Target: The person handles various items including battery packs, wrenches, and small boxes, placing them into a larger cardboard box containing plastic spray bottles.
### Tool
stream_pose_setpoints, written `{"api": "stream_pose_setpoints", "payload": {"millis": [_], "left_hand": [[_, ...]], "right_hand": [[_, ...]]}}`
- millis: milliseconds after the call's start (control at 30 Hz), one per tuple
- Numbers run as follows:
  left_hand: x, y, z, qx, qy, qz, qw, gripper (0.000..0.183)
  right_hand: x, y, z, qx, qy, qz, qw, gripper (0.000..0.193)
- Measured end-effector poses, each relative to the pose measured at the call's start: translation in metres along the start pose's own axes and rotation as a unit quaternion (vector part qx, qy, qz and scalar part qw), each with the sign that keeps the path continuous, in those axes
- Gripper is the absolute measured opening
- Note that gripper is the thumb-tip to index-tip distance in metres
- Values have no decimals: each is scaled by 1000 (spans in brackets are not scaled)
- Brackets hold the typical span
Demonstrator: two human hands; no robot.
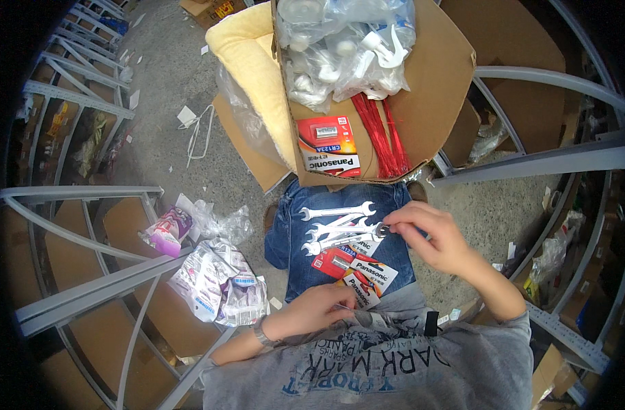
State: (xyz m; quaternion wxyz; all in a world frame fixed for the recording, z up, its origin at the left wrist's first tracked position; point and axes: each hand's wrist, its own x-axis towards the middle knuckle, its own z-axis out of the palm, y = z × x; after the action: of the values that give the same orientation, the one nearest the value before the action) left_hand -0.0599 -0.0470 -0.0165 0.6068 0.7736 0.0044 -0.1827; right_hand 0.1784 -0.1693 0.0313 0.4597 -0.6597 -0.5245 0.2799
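Note:
Several silver open-end wrenches (336,213) lie criss-crossed on my jeans-clad lap. My right hand (432,236) pinches the right end of one wrench (347,238) between thumb and fingers. Below the wrenches, blister packs of batteries (373,275) in red, white and black overlap each other on my thighs. My left hand (319,309) rests against my belly beside the nearest battery pack (360,290). Its fingers are curled together; what they hold, if anything, is too small to make out.
Before my knees stands an open cardboard box (439,89) with bagged white plastic parts (347,51), red ties (381,137) and a battery pack (329,147). Yellow cloth (247,68) hangs over its left side. Purple-and-white packets (220,281) lie at left. Metal racks (94,294) flank me.

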Motion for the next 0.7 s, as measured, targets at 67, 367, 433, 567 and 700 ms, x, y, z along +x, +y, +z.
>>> {"api": "stream_pose_setpoints", "payload": {"millis": [67, 367, 433, 567, 700], "left_hand": [[-2, 12, -16, -165, 35, -45, 985, 17], [41, 61, -48, -346, 378, 95, 854, 18], [46, 58, -49, -331, 406, 129, 842, 24], [49, 57, -56, -267, 496, 161, 811, 44], [42, 49, -54, -261, 526, 116, 801, 43]], "right_hand": [[-4, 0, -8, 83, 8, 52, 995, 20], [25, -27, 7, 302, 16, 87, 949, 97], [44, -26, 9, 317, 71, 32, 945, 97], [86, 4, -6, 144, 204, -53, 967, 75], [117, 63, 2, 77, 144, 26, 986, 68]]}}
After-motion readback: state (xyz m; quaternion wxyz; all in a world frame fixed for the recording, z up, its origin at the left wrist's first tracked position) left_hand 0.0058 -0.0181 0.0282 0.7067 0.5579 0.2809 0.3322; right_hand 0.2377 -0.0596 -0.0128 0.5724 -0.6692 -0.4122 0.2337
